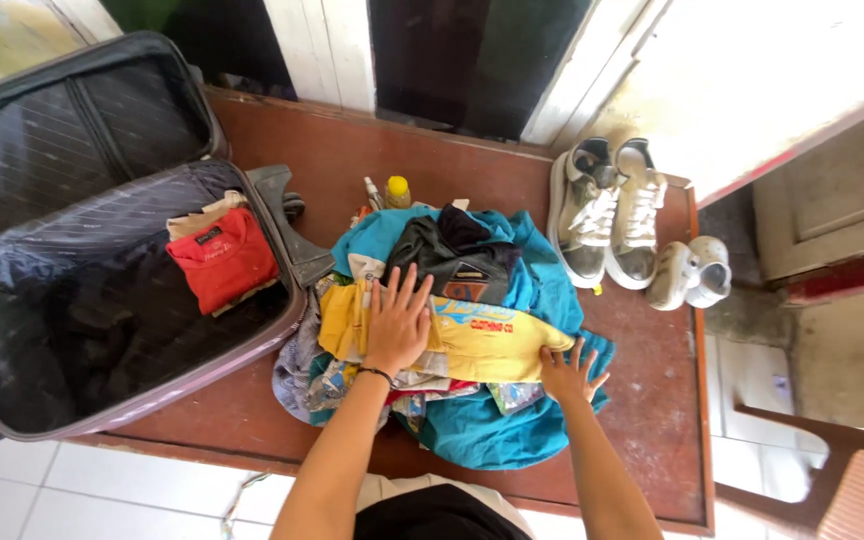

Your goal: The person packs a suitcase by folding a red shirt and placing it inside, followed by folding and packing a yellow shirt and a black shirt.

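Left hand (397, 325) flat on yellow shirt (472, 340), suitcase (12, 400) beside

open suitcase (102, 330) at left of frame on the surface (352, 160), folded shirt (224, 260) inside it at upper right. clothes pile (452, 340) at centre, just right of the suitcase. two bottles (387, 190) behind the pile. sneakers (607, 210) upper right, small shoes (692, 272) right of them.

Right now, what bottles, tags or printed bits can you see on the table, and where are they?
Yellow-capped bottle: small, upright, behind the clothes pile.
White bottle: slim, just left of it.
Neck tag: small, dark, on the red shirt in the suitcase.
Blue print: on the yellow shirt, beside the left hand.
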